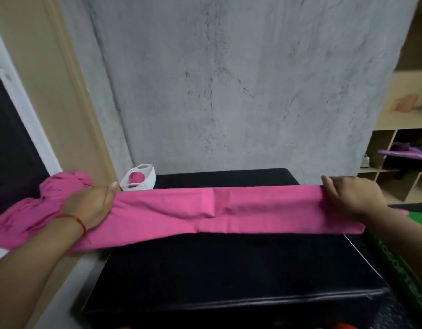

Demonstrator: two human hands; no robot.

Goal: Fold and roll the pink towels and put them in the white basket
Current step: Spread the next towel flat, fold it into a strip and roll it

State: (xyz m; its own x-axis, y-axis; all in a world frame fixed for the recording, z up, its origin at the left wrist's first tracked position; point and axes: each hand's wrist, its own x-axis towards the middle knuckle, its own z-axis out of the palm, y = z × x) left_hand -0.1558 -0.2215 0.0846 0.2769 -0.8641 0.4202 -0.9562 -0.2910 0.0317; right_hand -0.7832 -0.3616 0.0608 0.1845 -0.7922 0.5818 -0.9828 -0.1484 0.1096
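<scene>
Spanning a black padded bench (pixel 229 269), a folded pink cloth towel (pixel 229 210) is flattened.
It is pressed by the left hand (pixel 89 205) and right hand (pixel 352 195), fingers straight.

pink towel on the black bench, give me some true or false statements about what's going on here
1. The pink towel lies as a long folded strip across the black padded bench. True.
2. The white basket is empty. False: a rolled pink towel sits inside it.
3. The left hand and the right hand both rest on the strip, one towards each end. True.
4. The strip is already rolled up. False: it lies flat, with no roll started.
</scene>
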